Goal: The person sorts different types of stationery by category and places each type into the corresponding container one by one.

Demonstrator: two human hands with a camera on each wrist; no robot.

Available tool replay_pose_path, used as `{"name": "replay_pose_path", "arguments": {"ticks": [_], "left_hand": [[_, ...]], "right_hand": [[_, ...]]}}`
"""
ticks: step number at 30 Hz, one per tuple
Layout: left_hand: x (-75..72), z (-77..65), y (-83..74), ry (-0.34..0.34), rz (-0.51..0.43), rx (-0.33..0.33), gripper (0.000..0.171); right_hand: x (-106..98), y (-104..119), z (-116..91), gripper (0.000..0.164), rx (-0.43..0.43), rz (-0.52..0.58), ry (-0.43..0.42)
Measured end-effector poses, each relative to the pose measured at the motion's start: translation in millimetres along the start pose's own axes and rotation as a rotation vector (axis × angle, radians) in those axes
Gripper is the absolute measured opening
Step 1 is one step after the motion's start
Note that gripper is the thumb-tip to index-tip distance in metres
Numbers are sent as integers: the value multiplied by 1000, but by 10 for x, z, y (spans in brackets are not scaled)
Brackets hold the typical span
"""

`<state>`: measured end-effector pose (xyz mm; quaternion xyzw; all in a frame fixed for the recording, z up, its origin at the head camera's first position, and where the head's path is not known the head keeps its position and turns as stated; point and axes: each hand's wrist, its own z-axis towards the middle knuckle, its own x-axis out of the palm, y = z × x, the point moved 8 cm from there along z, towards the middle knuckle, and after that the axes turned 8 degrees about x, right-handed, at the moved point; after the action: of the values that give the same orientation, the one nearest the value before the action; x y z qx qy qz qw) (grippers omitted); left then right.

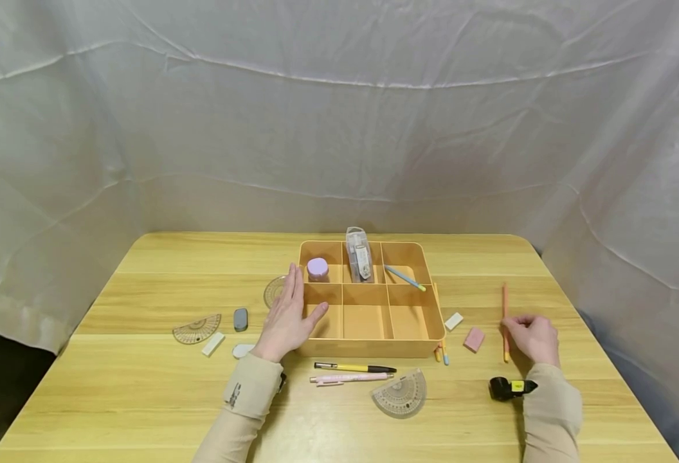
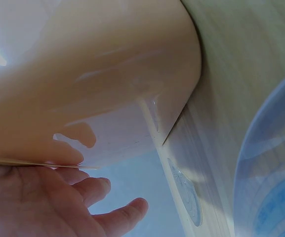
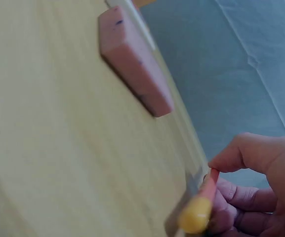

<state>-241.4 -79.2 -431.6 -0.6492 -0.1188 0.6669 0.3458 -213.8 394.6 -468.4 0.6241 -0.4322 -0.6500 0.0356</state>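
Note:
My right hand (image 1: pixel 535 337) pinches an orange pencil (image 1: pixel 505 302) between thumb and fingers, at the right of the table. In the right wrist view the pencil's yellow end (image 3: pixel 195 216) points toward the camera. My left hand (image 1: pixel 287 321) touches the left wall of an orange six-compartment organizer (image 1: pixel 368 348), its fingers straight. Inside the organizer's back row are a purple-lidded container (image 1: pixel 317 269), a clear plastic case (image 1: pixel 359 254) leaning on the back rim, and a blue pencil (image 1: pixel 404 278) lying slanted.
Right of the organizer lie a white eraser (image 1: pixel 454 321) and a pink eraser (image 1: pixel 474 340). A yellow pen (image 1: pixel 355 368), a pink pen (image 1: pixel 351 378) and a protractor (image 1: pixel 400 394) lie in front. Another protractor (image 1: pixel 197 329) and a grey eraser (image 1: pixel 240 319) are at left.

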Motion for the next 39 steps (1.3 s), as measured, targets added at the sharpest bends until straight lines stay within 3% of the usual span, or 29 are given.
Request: {"name": "replay_pose_path", "arguments": {"ticks": [7, 9, 12, 15, 18, 21, 24, 27, 32, 39], "left_hand": [[-8, -5, -15, 5, -7, 1, 93], [-10, -3, -16, 4, -7, 2, 93], [-12, -1, -15, 3, -5, 4, 93], [-13, -1, -14, 3, -4, 4, 93], [-16, -4, -20, 3, -5, 3, 93], [-17, -6, -26, 4, -8, 2, 93], [-15, -4, -20, 4, -9, 2, 93], [-12, -4, -17, 5, -12, 0, 93], [-20, -5, -17, 6, -13, -6, 94], [-15, -8, -17, 16, -22, -10, 95]], "right_hand": [[60, -38, 8, 44, 77, 205, 137], [43, -36, 12, 46, 81, 250, 105], [-14, -40, 16, 46, 83, 321, -8], [-48, -69, 12, 37, 92, 444, -107], [-45, -98, -5, 14, 108, 678, -158], [-52, -95, -38, 17, 114, 920, -195], [-41, -54, -67, 14, 142, 1081, -186], [-5, 28, -91, 10, 169, 1173, -118], [31, 244, -121, 14, 106, 1243, -41], [17, 431, -175, 5, -72, 1288, -124]]}}
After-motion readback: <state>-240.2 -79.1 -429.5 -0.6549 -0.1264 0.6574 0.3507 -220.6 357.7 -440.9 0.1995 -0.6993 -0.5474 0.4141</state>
